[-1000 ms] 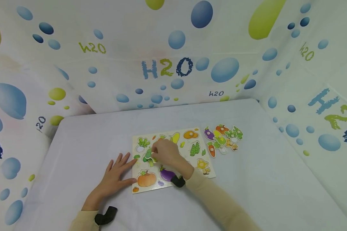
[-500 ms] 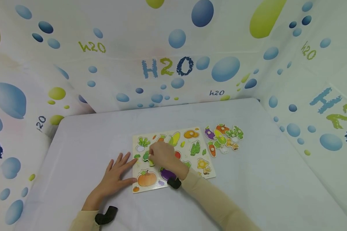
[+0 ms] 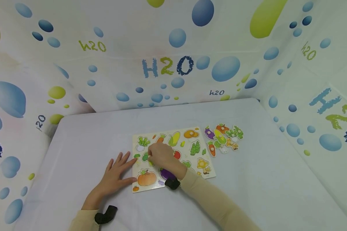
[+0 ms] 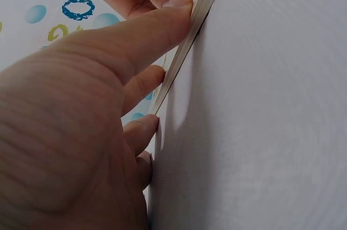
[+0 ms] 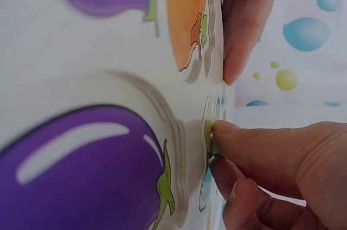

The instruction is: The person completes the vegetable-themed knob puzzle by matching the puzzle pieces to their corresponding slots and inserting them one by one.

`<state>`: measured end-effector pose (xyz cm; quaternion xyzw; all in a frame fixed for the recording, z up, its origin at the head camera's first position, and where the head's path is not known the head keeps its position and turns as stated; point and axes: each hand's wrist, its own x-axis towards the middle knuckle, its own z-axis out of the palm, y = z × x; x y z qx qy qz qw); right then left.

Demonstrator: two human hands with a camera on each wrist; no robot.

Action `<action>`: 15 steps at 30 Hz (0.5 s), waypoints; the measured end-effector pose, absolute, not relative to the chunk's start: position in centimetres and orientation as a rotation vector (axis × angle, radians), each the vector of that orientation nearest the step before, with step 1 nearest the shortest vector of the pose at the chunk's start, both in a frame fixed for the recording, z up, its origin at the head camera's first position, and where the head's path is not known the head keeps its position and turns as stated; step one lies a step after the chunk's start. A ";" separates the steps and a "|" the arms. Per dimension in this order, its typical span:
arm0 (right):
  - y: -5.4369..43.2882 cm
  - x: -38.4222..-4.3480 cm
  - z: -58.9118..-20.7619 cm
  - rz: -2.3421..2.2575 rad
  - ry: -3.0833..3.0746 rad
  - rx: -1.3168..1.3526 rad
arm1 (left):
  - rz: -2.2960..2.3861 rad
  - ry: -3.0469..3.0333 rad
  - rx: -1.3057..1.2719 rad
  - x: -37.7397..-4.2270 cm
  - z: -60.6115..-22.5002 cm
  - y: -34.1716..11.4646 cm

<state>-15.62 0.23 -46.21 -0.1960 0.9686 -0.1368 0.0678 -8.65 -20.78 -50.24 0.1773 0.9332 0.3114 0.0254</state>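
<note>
A wooden vegetable puzzle board (image 3: 169, 134) lies on the table, with pictures sunk in cut-out recesses. My right hand (image 3: 164, 157) is over its left part and pinches a broccoli puzzle piece (image 3: 145, 156) between thumb and finger. In the right wrist view, this thin piece (image 5: 207, 127) stands at the board's surface beside the fingertips; whether it sits fully in its recess I cannot tell. My left hand (image 3: 115, 175) is spread flat, thumb and fingertips touching the board's left edge. The left wrist view shows that thumb (image 4: 173, 16) against the edge.
Several loose pieces lie in a heap right of the board, among them an eggplant (image 3: 209, 133), a corn (image 3: 219, 137) and a carrot (image 3: 211, 149). A white cloth covers the table (image 3: 263, 179). A patterned curtain (image 3: 112, 70) hangs behind and at both sides.
My right hand has shifted a little left with the broccoli piece, over the printed broccoli. The tomato picture has come into view beside it. My left hand has stayed in place.
</note>
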 end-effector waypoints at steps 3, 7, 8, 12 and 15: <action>0.2 -15.7 -46.3 -0.429 2.916 -0.583 | 0.956 2.886 0.549 -8.7 -50.2 -20.8; 0.3 -15.7 -46.3 -0.444 2.899 -0.575 | 0.960 2.876 0.548 -8.8 -50.1 -20.8; 0.3 -15.7 -46.3 -0.437 2.896 -0.576 | 0.967 2.870 0.547 -8.8 -50.1 -20.8; 0.4 -15.6 -46.1 -0.452 2.875 -0.577 | 0.975 2.863 0.552 -8.8 -50.1 -20.8; 0.5 -15.5 -46.0 -0.462 2.861 -0.589 | 0.971 2.870 0.557 -8.9 -50.1 -20.9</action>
